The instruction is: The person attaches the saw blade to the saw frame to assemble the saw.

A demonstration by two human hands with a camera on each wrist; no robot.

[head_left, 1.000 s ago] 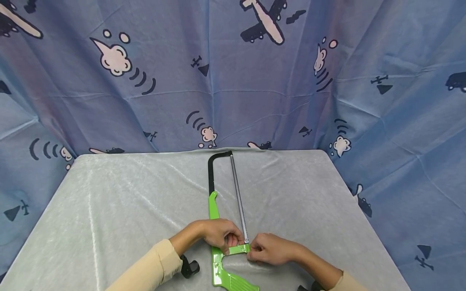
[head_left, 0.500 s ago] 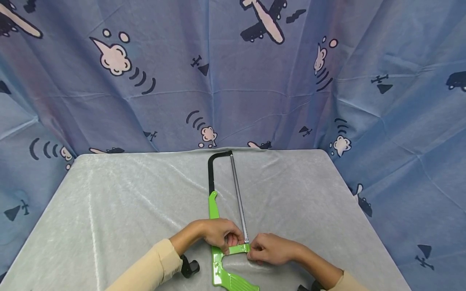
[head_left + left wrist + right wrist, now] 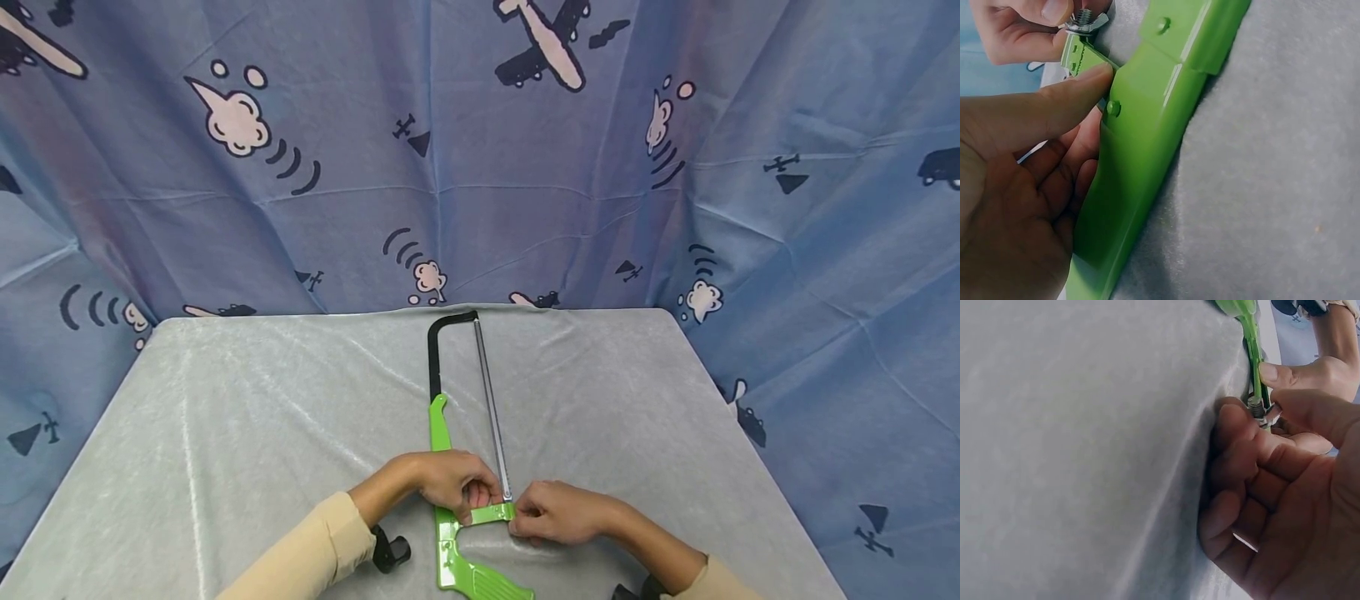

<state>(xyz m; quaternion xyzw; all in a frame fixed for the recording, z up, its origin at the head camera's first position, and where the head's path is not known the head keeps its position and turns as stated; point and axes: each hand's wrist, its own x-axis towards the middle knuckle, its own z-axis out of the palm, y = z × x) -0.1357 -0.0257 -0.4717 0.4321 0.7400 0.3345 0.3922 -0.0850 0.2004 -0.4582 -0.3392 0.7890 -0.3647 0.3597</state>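
Observation:
A hacksaw (image 3: 440, 427) with a green handle and a black front frame lies on the grey cloth, its blade (image 3: 491, 400) pointing away from me on the right side. My left hand (image 3: 456, 482) grips the short green arm at the near end of the blade, the thumb on top in the left wrist view. On the other side of that arm, my right hand (image 3: 561, 512) pinches a metal wing nut (image 3: 1088, 24) between thumb and finger. The wing nut sits on a threaded bolt (image 3: 1255, 407), partly covered by the fingers.
Grey velvety cloth (image 3: 285, 433) covers the table. Behind and along both sides hangs a blue curtain (image 3: 360, 167) printed with airplanes. Black wrist-worn gear (image 3: 392, 550) shows below the left sleeve.
The right hand's fingers shift very slightly at the wing nut. Hacksaw and left hand keep their places.

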